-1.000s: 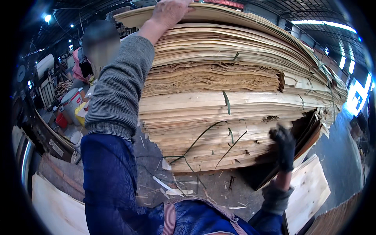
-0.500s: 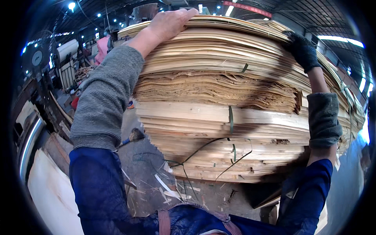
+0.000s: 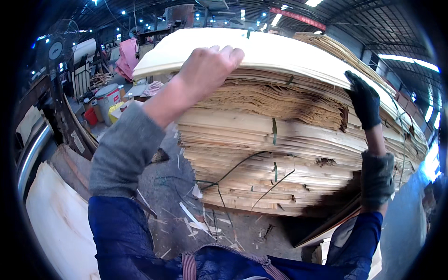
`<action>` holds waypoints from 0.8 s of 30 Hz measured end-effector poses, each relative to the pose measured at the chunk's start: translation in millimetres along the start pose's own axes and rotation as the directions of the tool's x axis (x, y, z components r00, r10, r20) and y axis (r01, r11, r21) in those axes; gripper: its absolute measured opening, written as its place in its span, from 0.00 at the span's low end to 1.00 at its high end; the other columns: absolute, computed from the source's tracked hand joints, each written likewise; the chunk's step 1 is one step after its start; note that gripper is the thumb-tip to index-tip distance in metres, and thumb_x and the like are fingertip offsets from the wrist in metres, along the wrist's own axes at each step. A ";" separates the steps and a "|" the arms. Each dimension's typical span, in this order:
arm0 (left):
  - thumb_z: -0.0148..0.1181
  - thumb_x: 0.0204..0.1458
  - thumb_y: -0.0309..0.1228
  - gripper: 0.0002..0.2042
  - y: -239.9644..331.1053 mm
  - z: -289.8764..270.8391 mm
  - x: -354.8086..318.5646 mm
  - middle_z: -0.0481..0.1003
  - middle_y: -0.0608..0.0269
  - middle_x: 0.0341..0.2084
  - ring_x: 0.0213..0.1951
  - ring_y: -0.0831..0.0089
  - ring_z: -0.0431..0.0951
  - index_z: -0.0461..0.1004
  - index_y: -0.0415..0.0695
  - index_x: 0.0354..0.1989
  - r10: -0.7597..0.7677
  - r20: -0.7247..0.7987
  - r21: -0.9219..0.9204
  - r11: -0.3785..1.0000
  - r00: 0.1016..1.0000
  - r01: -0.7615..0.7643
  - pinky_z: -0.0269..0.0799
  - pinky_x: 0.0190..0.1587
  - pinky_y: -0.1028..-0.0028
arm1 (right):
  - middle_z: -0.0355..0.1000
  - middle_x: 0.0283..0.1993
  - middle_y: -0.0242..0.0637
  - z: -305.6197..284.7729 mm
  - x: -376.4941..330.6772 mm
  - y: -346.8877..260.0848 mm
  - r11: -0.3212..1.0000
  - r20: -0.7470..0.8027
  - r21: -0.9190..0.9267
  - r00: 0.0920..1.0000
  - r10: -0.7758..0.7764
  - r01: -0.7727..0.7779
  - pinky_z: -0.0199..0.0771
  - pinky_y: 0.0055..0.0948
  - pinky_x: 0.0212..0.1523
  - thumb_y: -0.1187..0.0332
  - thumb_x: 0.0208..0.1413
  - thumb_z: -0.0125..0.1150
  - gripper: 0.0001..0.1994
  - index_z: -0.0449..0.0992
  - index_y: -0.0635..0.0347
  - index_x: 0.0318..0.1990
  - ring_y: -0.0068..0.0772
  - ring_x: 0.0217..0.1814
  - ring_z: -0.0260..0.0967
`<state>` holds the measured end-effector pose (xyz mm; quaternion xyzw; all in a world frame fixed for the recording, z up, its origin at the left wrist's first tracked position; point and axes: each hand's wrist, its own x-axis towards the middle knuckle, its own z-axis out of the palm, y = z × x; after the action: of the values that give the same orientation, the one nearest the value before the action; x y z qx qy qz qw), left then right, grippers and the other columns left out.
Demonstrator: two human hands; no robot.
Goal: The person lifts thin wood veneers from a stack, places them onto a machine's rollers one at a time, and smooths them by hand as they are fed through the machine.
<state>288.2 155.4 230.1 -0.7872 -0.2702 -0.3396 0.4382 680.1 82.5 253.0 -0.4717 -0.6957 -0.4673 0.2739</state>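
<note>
A tall stack of thin wood veneer sheets (image 3: 224, 123) stands in front of me, its layered edges toward me. Pale sheets (image 3: 280, 51) lie on top. My bare left hand (image 3: 210, 65) is closed at their front edge, its fingers curled over it and the thumb hidden. On my right hand (image 3: 363, 100) is a black glove. That hand lies against the sheets' right front edge with its fingers stretched out. Dark green straps (image 3: 274, 130) show on the stack's face, and some hang loose below.
Wood scraps (image 3: 200, 224) litter the floor before the stack. At left are a metal roller (image 3: 35, 156), a pale sheet (image 3: 53, 219), a fan (image 3: 56, 50), a red bucket (image 3: 90, 116) and a grey drum (image 3: 108, 99). More veneer (image 3: 326, 44) rises behind.
The pale top face of the upper sheets has come into view. Both hands appear lower, and the right hand's fingers are straighter. My view has tilted, showing more floor and buckets at left.
</note>
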 end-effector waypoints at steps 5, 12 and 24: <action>0.52 0.40 0.21 0.09 14.4 -88.0 -69.2 0.74 0.56 0.31 0.32 0.63 0.77 0.68 0.40 0.33 0.035 -0.142 0.041 0.999 0.989 -0.030 0.74 0.32 0.71 | 0.68 0.49 0.37 -66.3 -32.5 -78.2 0.987 -0.108 0.145 0.993 -0.051 0.067 0.62 0.33 0.53 0.75 0.43 0.58 0.22 0.69 0.53 0.49 0.41 0.52 0.64; 0.56 0.40 0.22 0.13 -10.4 -165.6 -162.9 0.74 0.56 0.38 0.41 0.58 0.74 0.70 0.40 0.38 -0.127 -0.060 0.023 0.991 0.990 0.129 0.70 0.43 0.65 | 0.62 0.52 0.47 -107.1 -179.2 -59.1 0.049 0.033 0.955 0.271 0.962 -0.293 0.62 0.36 0.53 0.62 0.49 0.58 0.25 0.60 0.45 0.56 0.37 0.58 0.56; 0.65 0.35 0.27 0.42 73.0 -184.0 -249.8 0.45 0.44 0.59 0.62 0.50 0.42 0.48 0.49 0.62 -0.857 -0.300 -0.002 0.440 0.420 0.898 0.34 0.58 0.43 | 0.63 0.36 0.41 -33.7 -155.4 -51.5 0.220 0.349 0.735 0.636 0.688 -0.641 0.62 0.40 0.51 0.53 0.51 0.53 0.24 0.60 0.55 0.52 0.33 0.44 0.60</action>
<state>130.5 -71.5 71.3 -0.4403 -0.6087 -0.5942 0.2873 693.9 -16.4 119.0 -0.5273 -0.5488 0.0577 0.6461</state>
